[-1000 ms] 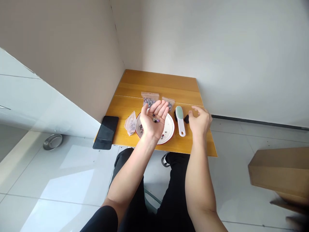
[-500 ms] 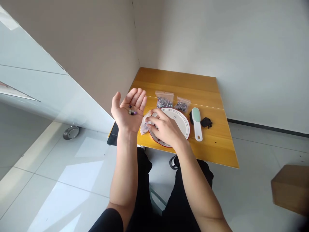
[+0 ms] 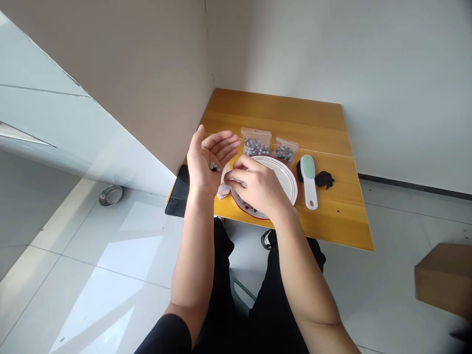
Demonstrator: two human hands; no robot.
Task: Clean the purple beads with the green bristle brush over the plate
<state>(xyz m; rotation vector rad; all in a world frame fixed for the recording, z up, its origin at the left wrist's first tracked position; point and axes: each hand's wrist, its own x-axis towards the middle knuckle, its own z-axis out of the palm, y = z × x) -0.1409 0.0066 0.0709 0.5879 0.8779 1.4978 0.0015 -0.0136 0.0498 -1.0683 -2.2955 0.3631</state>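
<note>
My left hand (image 3: pixel 210 160) is raised palm up at the left of the plate, cupped, with its fingers stretched out. Several small round beads (image 3: pixel 214 167) in pale and dark colours lie in its palm. My right hand (image 3: pixel 256 184) hovers over the left part of the white plate (image 3: pixel 285 179), its fingers bent and thumb and fingertips close together beside the left palm. Whatever is between those fingertips is too small to make out. Dark and reddish beads (image 3: pixel 250 207) show on the plate under the right hand. A small clear bag (image 3: pixel 223 191) lies at the plate's left rim.
Two zip bags of beads, a larger one (image 3: pixel 256 143) and a smaller one (image 3: pixel 284 150), lie behind the plate. On the right are a white-and-green brush (image 3: pixel 309 182) and a black crumpled thing (image 3: pixel 325 180). A black flat object (image 3: pixel 177 191) sits at the wooden table's (image 3: pixel 332 221) left edge.
My left hand has turned and tilted toward the right hand, bringing the beads in its palm closer to the plate. The right hand's fingertips have drawn together near that palm.
</note>
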